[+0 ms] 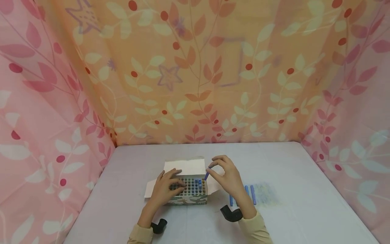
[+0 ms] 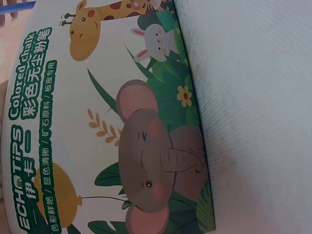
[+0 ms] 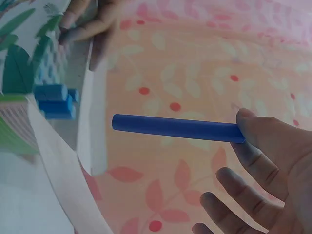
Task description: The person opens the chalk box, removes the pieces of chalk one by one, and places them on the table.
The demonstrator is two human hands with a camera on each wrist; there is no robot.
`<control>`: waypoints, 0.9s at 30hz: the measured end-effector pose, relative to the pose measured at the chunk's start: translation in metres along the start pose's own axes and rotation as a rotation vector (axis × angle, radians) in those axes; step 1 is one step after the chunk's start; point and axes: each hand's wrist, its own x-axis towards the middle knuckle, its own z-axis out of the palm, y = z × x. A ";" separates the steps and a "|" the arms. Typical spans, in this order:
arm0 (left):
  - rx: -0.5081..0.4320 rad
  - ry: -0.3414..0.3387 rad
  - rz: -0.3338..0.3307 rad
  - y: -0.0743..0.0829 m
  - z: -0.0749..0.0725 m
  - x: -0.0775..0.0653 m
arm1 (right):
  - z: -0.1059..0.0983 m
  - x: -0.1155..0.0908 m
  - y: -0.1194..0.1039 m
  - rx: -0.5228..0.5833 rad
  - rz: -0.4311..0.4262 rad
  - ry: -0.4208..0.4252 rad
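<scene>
My right hand (image 1: 230,178) pinches a dark blue chalk stick (image 3: 178,128) by one end between thumb and index finger, other fingers spread. In the head view the stick slants by the right end of an open chalk box (image 1: 189,200). Inside the box is a grid of round holes. A few blue chalk sticks (image 3: 54,92) stand up at its right side. My left hand (image 1: 166,186) rests over the box's left part, its thumb above the holes and fingers toward the raised lid (image 1: 186,166). The left wrist view shows the box's printed side (image 2: 107,122).
Several blue chalk sticks (image 1: 253,195) lie on the white table (image 1: 134,169), right of the box and partly behind my right forearm. A chalk smudge (image 1: 266,194) marks the surface beside them. Box flaps (image 1: 149,189) stick out sideways. Floral curtains (image 1: 198,84) enclose the table.
</scene>
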 end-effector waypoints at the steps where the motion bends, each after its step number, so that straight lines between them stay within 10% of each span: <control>1: 0.004 0.000 0.000 -0.001 0.000 0.000 | -0.003 0.000 0.001 0.002 -0.003 0.011; 27: 0.001 -0.027 -0.011 0.002 -0.003 0.002 | -0.076 -0.001 0.036 -0.057 0.096 0.100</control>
